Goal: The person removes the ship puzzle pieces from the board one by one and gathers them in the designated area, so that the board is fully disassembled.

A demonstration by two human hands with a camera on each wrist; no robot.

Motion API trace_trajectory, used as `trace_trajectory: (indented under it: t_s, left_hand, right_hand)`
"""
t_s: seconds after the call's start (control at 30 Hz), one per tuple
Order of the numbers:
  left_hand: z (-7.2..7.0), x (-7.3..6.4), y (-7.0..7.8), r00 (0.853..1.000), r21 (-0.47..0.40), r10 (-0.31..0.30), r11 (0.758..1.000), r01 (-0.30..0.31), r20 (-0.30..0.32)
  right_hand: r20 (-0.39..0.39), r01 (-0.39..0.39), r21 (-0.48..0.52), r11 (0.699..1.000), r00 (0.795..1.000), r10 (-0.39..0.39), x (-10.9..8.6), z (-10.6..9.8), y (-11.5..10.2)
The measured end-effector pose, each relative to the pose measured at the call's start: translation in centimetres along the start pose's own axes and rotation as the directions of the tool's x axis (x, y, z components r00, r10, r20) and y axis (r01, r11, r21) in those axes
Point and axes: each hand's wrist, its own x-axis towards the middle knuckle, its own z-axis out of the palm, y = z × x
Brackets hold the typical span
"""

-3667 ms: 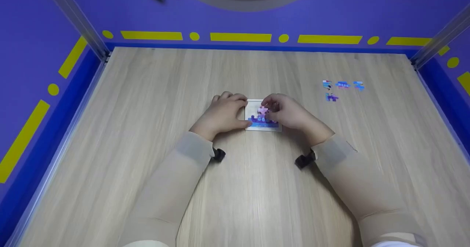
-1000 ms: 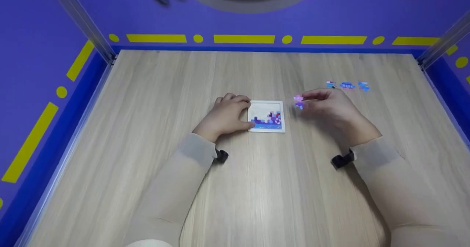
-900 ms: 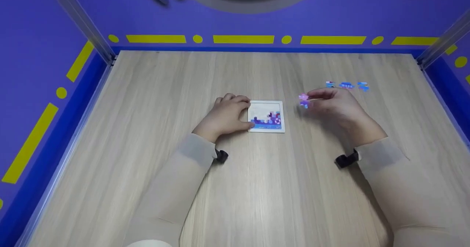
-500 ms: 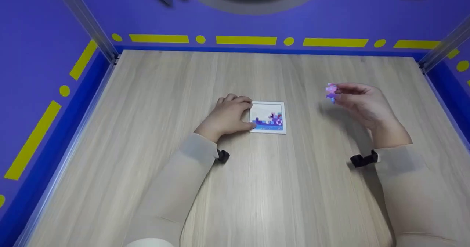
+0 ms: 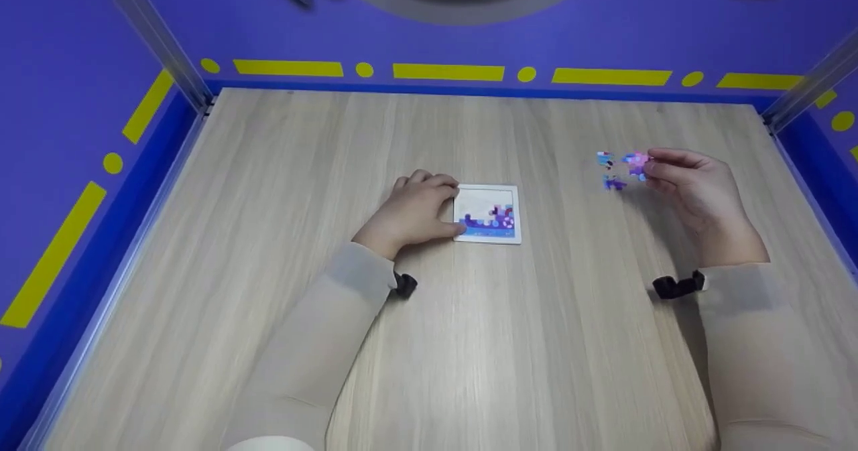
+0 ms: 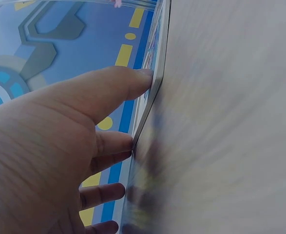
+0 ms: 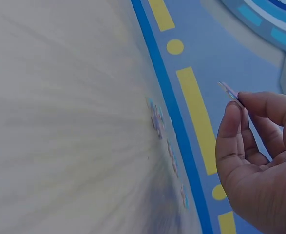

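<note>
Your left hand (image 5: 410, 211) has thumb and fingers spread apart, touching the left side of the square jigsaw tray (image 5: 487, 187). Your right hand (image 5: 700, 186) pinches a pink-and-purple jigsaw piece (image 5: 637, 163) — raised above the table (image 5: 482, 337), near loose jigsaw pieces (image 5: 614, 183), well right of the tray.

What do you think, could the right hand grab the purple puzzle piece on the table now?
Probably not just yet: nothing covers the purple puzzle piece and the right hand is close, but it pinches a pink piece that likely must be put down first.
</note>
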Motion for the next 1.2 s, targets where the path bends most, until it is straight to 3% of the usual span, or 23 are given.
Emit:
trace_trajectory:
  t_s: [0.27,0.5,0.7,0.93,1.2]
  left_hand:
    - [-0.1,-0.2,-0.1,1.000,0.005,-0.006,1.000,0.006,-0.008]
    - [0.0,-0.1,-0.1,1.000,0.006,0.001,1.000,-0.001,-0.018]
    - [0.0,0.0,0.0,1.000,0.023,0.001,1.000,0.000,-0.015]
    - [0.0,0.0,0.1,1.000,0.016,0.000,1.000,0.000,-0.018]
    - [-0.1,0.0,0.3,1.000,0.010,-0.002,1.000,0.003,-0.018]
  right_hand:
    - [-0.097,-0.012,-0.164,0.986,0.995,-0.004,0.5,-1.0,0.2]
    - [-0.117,-0.121,-0.248,0.961,0.989,0.095,0.9,-1.6,0.3]
    - [-0.143,-0.178,-0.440,0.880,0.982,0.127,1.1,-1.8,0.7]
    - [-0.161,-0.180,-0.578,0.796,0.981,0.105,1.4,-1.8,0.9]
    - [-0.190,-0.175,-0.747,0.641,0.981,0.046,1.3,-1.5,1.2]
